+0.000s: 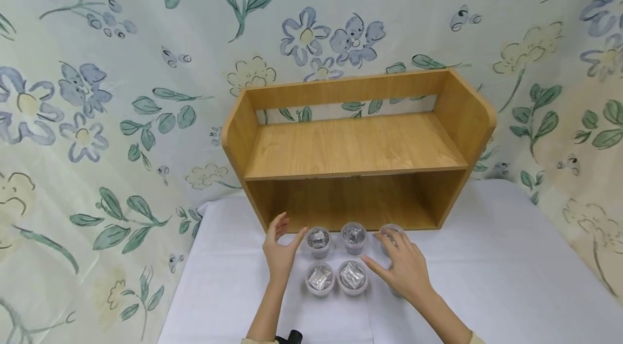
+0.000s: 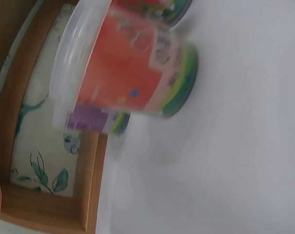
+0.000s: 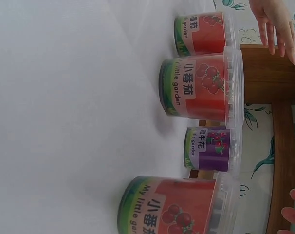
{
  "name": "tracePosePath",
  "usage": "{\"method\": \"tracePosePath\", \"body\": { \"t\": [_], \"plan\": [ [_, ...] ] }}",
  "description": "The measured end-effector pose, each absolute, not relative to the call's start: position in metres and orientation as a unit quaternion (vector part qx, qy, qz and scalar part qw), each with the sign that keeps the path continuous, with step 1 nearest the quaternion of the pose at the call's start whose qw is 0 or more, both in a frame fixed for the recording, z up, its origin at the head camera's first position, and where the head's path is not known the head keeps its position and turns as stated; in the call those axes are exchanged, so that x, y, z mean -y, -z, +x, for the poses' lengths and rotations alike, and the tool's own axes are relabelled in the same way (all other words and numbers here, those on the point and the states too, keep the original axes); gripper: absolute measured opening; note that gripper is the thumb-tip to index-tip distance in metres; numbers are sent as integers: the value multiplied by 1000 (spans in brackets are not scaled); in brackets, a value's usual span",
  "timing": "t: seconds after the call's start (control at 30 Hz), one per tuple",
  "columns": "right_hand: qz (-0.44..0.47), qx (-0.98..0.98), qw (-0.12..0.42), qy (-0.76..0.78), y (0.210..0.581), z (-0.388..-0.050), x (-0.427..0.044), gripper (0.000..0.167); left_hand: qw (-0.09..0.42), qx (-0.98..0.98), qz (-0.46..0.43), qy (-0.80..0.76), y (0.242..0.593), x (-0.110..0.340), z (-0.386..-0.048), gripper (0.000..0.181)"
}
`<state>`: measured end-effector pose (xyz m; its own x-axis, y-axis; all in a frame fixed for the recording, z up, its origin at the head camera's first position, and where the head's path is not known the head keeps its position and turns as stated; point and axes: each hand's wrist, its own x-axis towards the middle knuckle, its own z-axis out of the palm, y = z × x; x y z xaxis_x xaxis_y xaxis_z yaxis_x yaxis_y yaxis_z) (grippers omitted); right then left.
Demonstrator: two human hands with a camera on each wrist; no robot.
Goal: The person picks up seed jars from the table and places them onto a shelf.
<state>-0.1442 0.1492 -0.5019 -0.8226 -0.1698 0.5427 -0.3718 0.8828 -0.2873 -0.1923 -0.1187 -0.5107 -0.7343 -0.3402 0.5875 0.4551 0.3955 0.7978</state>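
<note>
My left hand (image 1: 281,252) is beside the back-left plastic cup (image 1: 318,241), thumb and fingers spread apart. Over the right end of the cups hovers my right hand (image 1: 401,265), its fingertips by the back-right cup (image 1: 391,229), which it partly covers. Between the hands stand the back-middle cup (image 1: 353,235), the front-left cup (image 1: 319,279) and another front cup (image 1: 352,278). Silvery packets show inside several cups. In the right wrist view are red tomato-printed cups (image 3: 201,87) and a purple cup (image 3: 208,148), all with clear lids. Neither hand visibly grips a cup.
Behind the cups stands a two-tier wooden shelf (image 1: 355,146) on a white-covered table (image 1: 506,268). Floral cloth (image 1: 160,35) hangs behind and at the sides. A small black object (image 1: 294,337) is by the left forearm.
</note>
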Motion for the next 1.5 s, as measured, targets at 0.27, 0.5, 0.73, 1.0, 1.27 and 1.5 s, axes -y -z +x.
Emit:
{"method": "tracePosePath", "body": {
  "t": [0.27, 0.5, 0.73, 1.0, 1.27, 1.5],
  "plan": [
    [133, 940, 252, -188, 512, -131, -154, 48, 439, 686, 86, 574, 511, 161, -215, 45],
    [107, 945, 230, -204, 521, -120, -158, 44, 447, 698, 112, 549, 524, 187, -245, 50],
    [84, 950, 214, -211, 533, -113, -161, 37, 431, 694, 116, 565, 517, 192, -256, 37],
    [68, 951, 221, -207, 539, -113, -171, 38, 426, 673, 115, 594, 510, 194, -268, 24],
    [59, 938, 269, -212, 549, -109, -179, 46, 404, 702, 134, 571, 509, 197, -271, 23],
    [39, 942, 235, -239, 553, -113, -182, 61, 378, 713, 139, 574, 508, 201, -269, 25]
  ]
}}
